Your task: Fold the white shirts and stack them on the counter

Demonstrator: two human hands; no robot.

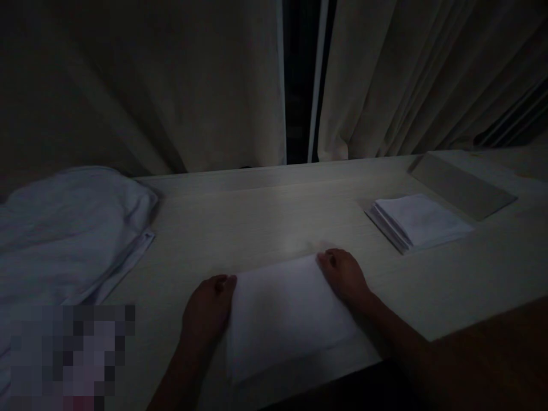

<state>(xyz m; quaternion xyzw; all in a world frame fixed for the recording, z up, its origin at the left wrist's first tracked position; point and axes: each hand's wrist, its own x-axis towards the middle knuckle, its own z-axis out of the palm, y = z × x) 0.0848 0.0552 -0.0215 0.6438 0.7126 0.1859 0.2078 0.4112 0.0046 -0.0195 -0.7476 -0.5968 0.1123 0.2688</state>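
A white cloth (291, 319), folded into a flat rectangle, lies on the pale table in front of me. At its far left corner my left hand (209, 308) is closed, with thumb and fingertips pinching the edge. My right hand (342, 274) pinches the far right corner in the same way, its fingers curled. The cloth's near edge lies towards my body, with a second layer faintly showing below it.
A large heap of white cloth (77, 222) covers the table's left side. To the right sits a stack of folded white cloths (422, 220), with a flat grey panel (464, 185) behind it. Beige curtains (363, 74) hang beyond the table (240, 217). A pixelated patch hides the lower left.
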